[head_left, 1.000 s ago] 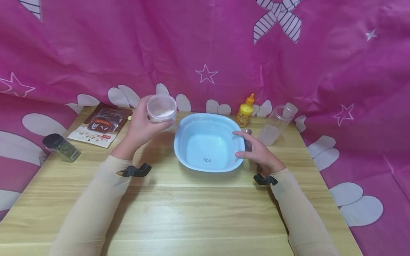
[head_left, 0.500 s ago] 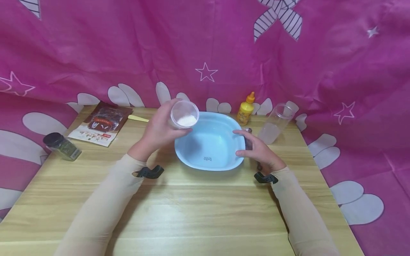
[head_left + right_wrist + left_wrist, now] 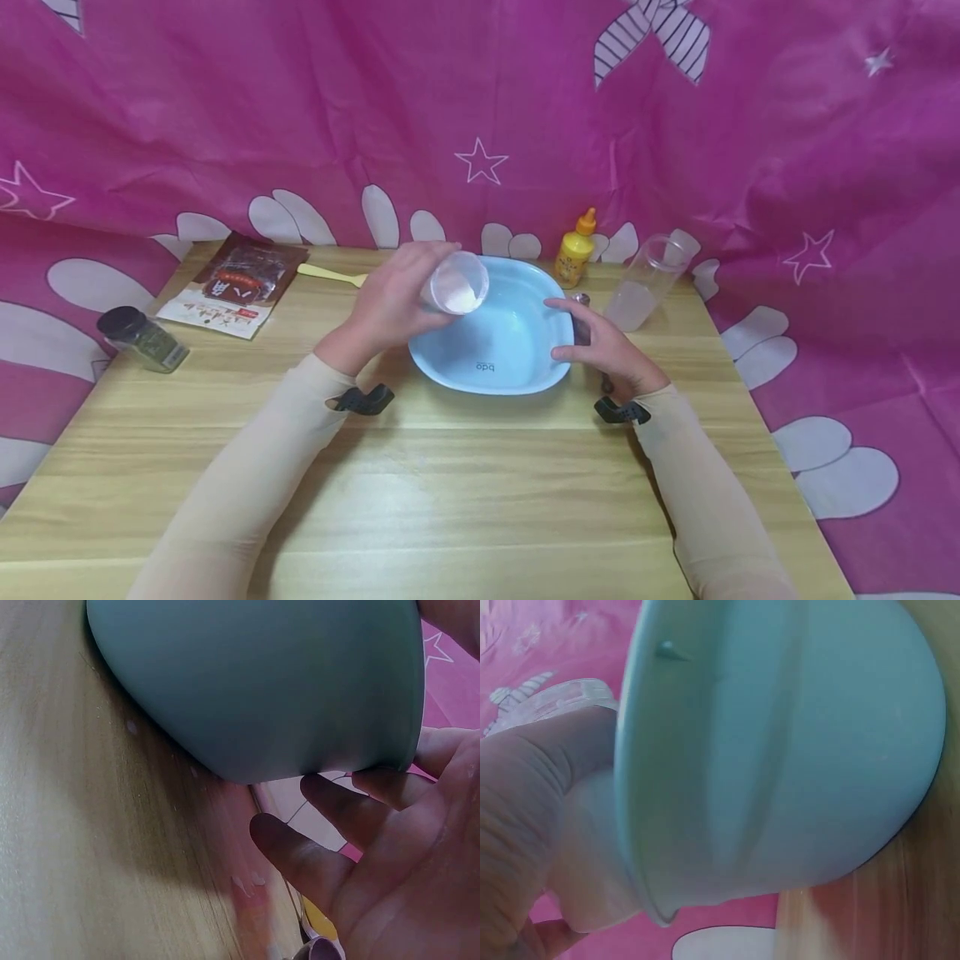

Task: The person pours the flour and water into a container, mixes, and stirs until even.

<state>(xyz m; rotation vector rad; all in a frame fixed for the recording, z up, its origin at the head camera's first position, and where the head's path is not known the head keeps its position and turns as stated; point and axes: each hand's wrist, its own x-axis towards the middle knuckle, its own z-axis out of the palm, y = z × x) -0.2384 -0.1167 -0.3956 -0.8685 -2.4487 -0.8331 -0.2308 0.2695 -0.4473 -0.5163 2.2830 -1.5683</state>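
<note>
Currently gripping clear cup (image 3: 454, 279) in left hand (image 3: 396, 293), wrapped round its side and tipped towards blue basin (image 3: 510, 337), just below and to the right of that grip. Gripping basin rim in right hand (image 3: 611, 352), with fingertips (image 3: 321, 793) against outer wall. Reckon on pouring stage, barely begun: can see white contents (image 3: 466, 300) inside cup, no stream below. Can't tell powder from liquid. Next: tilt further, mouth well inside rim, basin braced from the right. On writing: can make out something like "bdo" on basin floor, between both grips; unsure which way up. Seems to say 八角 on brown packet (image 3: 234, 287), beyond and left of left grip. Can't read yellow bottle (image 3: 574, 257), just beyond right grip, or dark-lidded jar (image 3: 146, 340), well left of left grip.
</note>
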